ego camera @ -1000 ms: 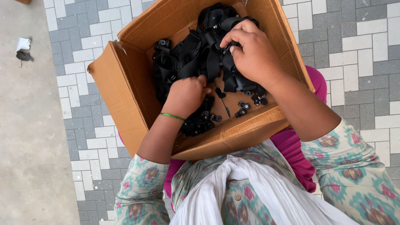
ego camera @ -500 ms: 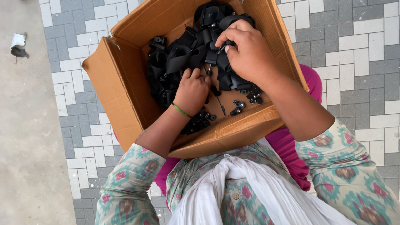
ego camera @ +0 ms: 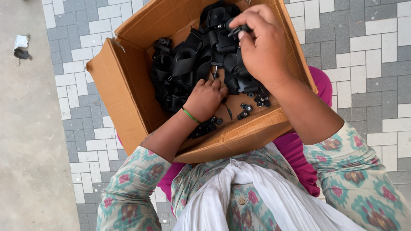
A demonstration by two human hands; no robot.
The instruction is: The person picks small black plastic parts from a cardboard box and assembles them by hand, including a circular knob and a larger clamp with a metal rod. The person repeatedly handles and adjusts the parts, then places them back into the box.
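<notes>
An open cardboard box (ego camera: 124,94) rests on my lap, filled with several black plastic clamps (ego camera: 184,64) and small black screws (ego camera: 245,110). My left hand (ego camera: 205,99) reaches down into the box with its fingers curled among the black parts near a thin screw; what it grips is hidden. A green bangle circles that wrist. My right hand (ego camera: 261,45) is raised over the far right of the pile, its fingertips pinching a small black clamp piece (ego camera: 238,31).
Grey and white paving bricks (ego camera: 368,51) surround the box. A smooth concrete strip (ego camera: 25,141) runs down the left, with a scrap of white and dark litter (ego camera: 20,46) on it. My patterned sleeves and white scarf fill the bottom.
My right hand has lifted from the pile with a small black piece pinched in its fingers. My left hand stays low in the box, shifting slightly among the parts.
</notes>
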